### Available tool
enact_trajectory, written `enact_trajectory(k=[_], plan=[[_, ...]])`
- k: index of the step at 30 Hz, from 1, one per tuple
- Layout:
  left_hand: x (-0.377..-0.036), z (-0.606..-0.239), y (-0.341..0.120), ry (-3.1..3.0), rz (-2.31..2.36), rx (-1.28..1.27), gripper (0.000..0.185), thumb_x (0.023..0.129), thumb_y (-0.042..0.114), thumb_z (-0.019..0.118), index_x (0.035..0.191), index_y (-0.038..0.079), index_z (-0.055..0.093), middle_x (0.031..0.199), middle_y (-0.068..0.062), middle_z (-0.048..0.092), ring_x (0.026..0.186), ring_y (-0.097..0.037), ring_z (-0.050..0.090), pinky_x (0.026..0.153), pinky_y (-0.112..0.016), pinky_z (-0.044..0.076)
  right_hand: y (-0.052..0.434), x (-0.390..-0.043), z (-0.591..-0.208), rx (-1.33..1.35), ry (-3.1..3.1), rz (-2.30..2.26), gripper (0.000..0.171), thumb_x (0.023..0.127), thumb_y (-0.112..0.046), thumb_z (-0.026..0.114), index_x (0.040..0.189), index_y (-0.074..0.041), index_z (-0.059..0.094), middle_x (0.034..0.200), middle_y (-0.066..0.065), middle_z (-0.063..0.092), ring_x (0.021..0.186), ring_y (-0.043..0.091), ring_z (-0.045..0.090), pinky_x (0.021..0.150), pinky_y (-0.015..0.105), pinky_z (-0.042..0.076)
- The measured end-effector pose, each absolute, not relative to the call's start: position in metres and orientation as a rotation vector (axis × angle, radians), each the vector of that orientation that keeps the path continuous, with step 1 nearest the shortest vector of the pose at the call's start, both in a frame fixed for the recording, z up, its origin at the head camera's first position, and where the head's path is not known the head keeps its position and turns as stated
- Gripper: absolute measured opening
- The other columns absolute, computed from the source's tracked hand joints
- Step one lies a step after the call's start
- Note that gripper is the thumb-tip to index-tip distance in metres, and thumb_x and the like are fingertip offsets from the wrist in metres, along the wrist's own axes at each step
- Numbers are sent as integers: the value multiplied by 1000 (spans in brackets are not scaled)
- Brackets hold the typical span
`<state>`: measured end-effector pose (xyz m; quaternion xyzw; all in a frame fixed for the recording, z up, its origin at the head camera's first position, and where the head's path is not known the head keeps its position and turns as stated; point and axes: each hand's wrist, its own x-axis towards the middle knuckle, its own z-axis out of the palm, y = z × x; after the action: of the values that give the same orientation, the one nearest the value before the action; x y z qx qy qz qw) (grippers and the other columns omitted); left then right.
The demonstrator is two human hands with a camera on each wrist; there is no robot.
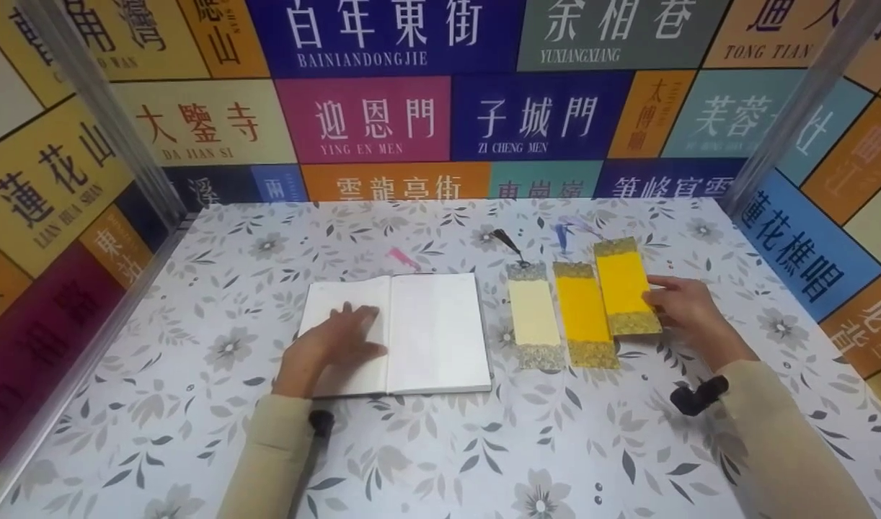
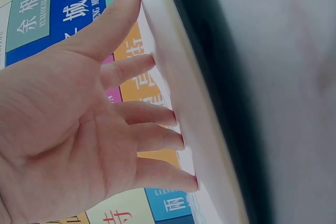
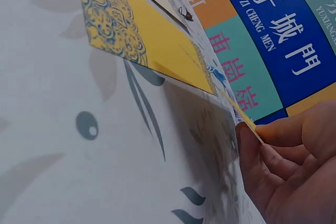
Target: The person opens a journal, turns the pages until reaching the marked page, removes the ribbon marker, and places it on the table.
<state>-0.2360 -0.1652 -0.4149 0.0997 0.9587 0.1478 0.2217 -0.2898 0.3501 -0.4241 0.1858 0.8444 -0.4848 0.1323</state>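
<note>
An open book [image 1: 440,335] with blank white pages lies on the table. My left hand [image 1: 332,339] rests on its left page with fingers spread; in the left wrist view the fingertips press along the page. To the right of the book, my right hand [image 1: 685,306] pinches the right edge of a yellow bookmark [image 1: 623,283] between thumb and fingers. This bookmark has gold patterned ends and appears nearly edge-on in the right wrist view. Beside it lie a second yellow bookmark [image 1: 583,311] and a cream bookmark [image 1: 534,311] with silvery ends.
A dark tassel [image 1: 509,244] and a blue tassel [image 1: 561,238] extend behind the bookmarks. Behind the book a pink tassel [image 1: 403,256] shows. The floral-covered table [image 1: 426,454] is bordered by colourful sign-printed panels [image 1: 365,119] at back and sides.
</note>
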Motion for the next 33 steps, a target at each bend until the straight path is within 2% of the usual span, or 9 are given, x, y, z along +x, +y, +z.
enact_trajectory(k=[3, 7, 9, 16, 20, 23, 26, 29, 33], plan=[[-236, -415, -165, 2646, 408, 287, 76, 101, 39, 55, 160, 6, 20, 164, -32, 11, 151, -53, 10, 123, -66, 12, 353, -283, -428, 574, 2451, -1351, 62, 103, -26, 50, 159, -15, 26, 157, 20, 40, 125, 27, 51, 102, 29, 52], [-237, -415, -166, 2658, 373, 343, 75, 101, 37, 54, 159, 2, 21, 163, -32, 15, 150, -54, 13, 123, -67, 13, 356, -275, -432, 604, 2474, -1279, 62, 103, -25, 51, 159, -14, 27, 153, 21, 44, 119, 27, 53, 82, 15, 50], [-237, -415, -165, 2663, 368, 361, 74, 102, 37, 54, 158, 1, 22, 163, -32, 17, 150, -54, 14, 123, -67, 14, 356, -271, -432, 605, 2502, -1251, 61, 103, -24, 52, 158, -12, 29, 149, 22, 46, 116, 27, 55, 74, 12, 49], [-236, -416, -165, 2680, 377, 358, 74, 101, 36, 55, 158, 2, 23, 163, -31, 18, 149, -55, 15, 121, -68, 16, 354, -261, -429, 593, 2584, -1136, 58, 100, -19, 57, 153, -4, 38, 136, 21, 52, 104, 27, 58, 77, 19, 54], [-234, -415, -164, 2684, 391, 324, 74, 100, 37, 55, 159, 6, 22, 164, -29, 15, 150, -53, 14, 121, -68, 17, 350, -258, -427, 542, 2646, -1032, 62, 99, -23, 61, 152, 0, 38, 135, 23, 51, 97, 25, 57, 71, 20, 52], [-232, -414, -165, 2679, 396, 301, 75, 101, 39, 55, 160, 8, 21, 165, -29, 12, 151, -53, 12, 121, -67, 16, 345, -255, -426, 516, 2706, -948, 63, 99, -25, 62, 150, 3, 39, 137, 26, 50, 98, 27, 58, 75, 25, 53], [-232, -413, -165, 2681, 383, 301, 75, 101, 40, 55, 160, 8, 21, 164, -31, 12, 150, -53, 13, 121, -68, 17, 339, -253, -425, 494, 2774, -855, 62, 99, -25, 61, 147, 6, 41, 140, 30, 50, 104, 31, 58, 88, 38, 56], [-232, -413, -165, 2681, 366, 311, 75, 101, 40, 54, 160, 8, 21, 164, -31, 13, 150, -54, 14, 121, -68, 18, 336, -252, -425, 462, 2843, -745, 60, 98, -25, 63, 144, 8, 44, 139, 32, 52, 104, 34, 58, 98, 48, 52], [-232, -413, -165, 2671, 379, 296, 76, 101, 41, 55, 160, 8, 21, 164, -30, 12, 151, -53, 13, 121, -68, 17, 334, -253, -424, 457, 2861, -647, 60, 96, -25, 64, 143, 7, 46, 141, 33, 50, 102, 37, 54, 100, 57, 44]])
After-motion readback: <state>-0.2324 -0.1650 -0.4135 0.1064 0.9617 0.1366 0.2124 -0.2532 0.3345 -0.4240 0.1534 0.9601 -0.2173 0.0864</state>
